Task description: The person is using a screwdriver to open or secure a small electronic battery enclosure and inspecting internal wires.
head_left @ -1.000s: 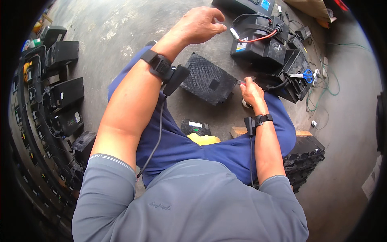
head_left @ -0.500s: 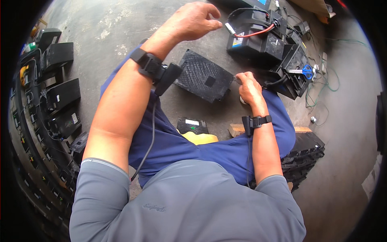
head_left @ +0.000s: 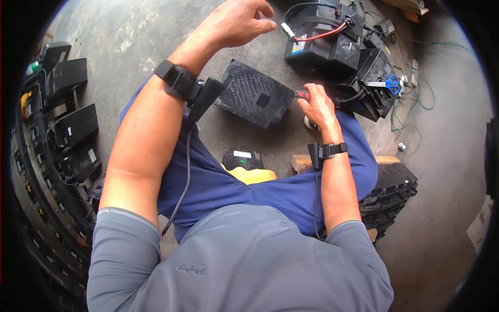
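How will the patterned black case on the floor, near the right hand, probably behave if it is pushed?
The case is probably stiff: its edges look straight and its shell moulded. It seems unlikely to roll or tip, as it lies broad side down on the floor. Its textured top may give some grip.

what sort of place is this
Probably a workshop or repair area: black cases line the left side, a red cable loops over a bulky black box, and the right hand holds a red-handled tool.
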`<act>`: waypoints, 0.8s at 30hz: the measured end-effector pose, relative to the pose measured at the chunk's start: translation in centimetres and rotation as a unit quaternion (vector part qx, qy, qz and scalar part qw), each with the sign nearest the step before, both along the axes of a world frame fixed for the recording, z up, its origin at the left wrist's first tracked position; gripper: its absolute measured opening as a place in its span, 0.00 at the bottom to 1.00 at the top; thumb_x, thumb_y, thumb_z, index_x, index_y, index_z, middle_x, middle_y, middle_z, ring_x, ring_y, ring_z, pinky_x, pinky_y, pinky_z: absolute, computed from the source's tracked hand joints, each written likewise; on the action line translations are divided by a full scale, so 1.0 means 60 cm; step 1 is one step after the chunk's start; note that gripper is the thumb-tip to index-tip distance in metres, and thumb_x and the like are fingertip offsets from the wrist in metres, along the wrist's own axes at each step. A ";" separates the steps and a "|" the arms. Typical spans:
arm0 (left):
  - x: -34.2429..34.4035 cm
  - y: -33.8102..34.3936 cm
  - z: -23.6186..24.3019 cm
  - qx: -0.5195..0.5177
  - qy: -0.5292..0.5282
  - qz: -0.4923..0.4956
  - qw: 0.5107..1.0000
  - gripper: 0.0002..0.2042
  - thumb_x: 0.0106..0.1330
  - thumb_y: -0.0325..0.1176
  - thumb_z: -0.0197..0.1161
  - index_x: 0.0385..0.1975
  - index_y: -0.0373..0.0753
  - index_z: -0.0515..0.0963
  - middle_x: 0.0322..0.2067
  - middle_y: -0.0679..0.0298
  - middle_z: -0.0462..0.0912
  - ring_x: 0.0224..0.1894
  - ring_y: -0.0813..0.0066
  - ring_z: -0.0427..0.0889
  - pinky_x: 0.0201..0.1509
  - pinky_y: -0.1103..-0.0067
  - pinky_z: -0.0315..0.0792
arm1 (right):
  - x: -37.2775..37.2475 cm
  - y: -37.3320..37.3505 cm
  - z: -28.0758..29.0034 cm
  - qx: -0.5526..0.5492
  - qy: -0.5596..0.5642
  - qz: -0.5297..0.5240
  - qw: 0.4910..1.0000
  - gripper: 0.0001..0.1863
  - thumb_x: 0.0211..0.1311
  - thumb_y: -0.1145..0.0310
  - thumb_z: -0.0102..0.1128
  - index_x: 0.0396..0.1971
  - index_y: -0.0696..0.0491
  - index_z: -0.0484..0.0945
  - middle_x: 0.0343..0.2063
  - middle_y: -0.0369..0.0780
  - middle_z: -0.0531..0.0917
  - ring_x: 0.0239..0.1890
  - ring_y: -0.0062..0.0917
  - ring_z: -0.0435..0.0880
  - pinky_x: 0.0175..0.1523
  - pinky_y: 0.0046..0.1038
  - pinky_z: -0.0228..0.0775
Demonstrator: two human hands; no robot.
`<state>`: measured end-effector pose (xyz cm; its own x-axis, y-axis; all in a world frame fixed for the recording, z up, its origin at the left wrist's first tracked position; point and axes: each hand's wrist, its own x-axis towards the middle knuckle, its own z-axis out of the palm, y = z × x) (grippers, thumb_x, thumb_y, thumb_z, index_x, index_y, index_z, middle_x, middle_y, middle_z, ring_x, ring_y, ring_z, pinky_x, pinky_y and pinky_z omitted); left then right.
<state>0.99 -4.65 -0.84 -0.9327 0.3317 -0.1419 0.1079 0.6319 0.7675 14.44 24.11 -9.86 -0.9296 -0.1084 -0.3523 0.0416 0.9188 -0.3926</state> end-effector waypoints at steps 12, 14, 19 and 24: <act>-0.004 0.002 -0.010 0.010 -0.012 0.001 1.000 0.17 0.62 0.39 0.65 0.44 0.32 0.81 0.37 0.48 0.86 0.40 0.58 0.86 0.45 0.69 0.79 | -0.001 0.009 -0.011 -0.007 -0.040 0.008 0.999 0.21 0.62 0.54 0.58 0.48 0.53 0.78 0.47 0.50 0.81 0.52 0.45 0.80 0.54 0.42 0.71; -0.003 0.003 -0.010 0.007 -0.016 0.001 1.000 0.17 0.62 0.39 0.65 0.44 0.32 0.81 0.37 0.48 0.86 0.40 0.57 0.86 0.45 0.69 0.79 | 0.000 0.011 -0.011 0.013 -0.037 0.026 0.999 0.22 0.64 0.51 0.57 0.48 0.53 0.78 0.47 0.50 0.82 0.52 0.46 0.80 0.53 0.43 0.71; -0.004 0.003 -0.007 -0.004 -0.018 0.003 1.000 0.17 0.62 0.39 0.65 0.44 0.33 0.81 0.37 0.48 0.86 0.40 0.57 0.86 0.46 0.69 0.79 | -0.012 -0.002 -0.002 0.095 -0.119 -0.017 0.988 0.25 0.66 0.46 0.54 0.49 0.52 0.78 0.42 0.51 0.84 0.49 0.47 0.81 0.53 0.44 0.71; -0.003 0.004 -0.004 -0.012 -0.012 -0.005 1.000 0.17 0.62 0.40 0.65 0.44 0.33 0.81 0.37 0.48 0.86 0.41 0.58 0.86 0.46 0.69 0.79 | -0.011 -0.006 0.006 0.096 -0.104 -0.008 0.990 0.22 0.66 0.49 0.52 0.45 0.53 0.78 0.40 0.53 0.85 0.46 0.50 0.83 0.52 0.46 0.71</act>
<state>0.80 -4.39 -1.10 -0.9258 0.3367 -0.1720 0.0961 0.6494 0.7544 13.75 23.76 -9.50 -0.8359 -0.0067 -0.5488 0.1189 0.9739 -0.1931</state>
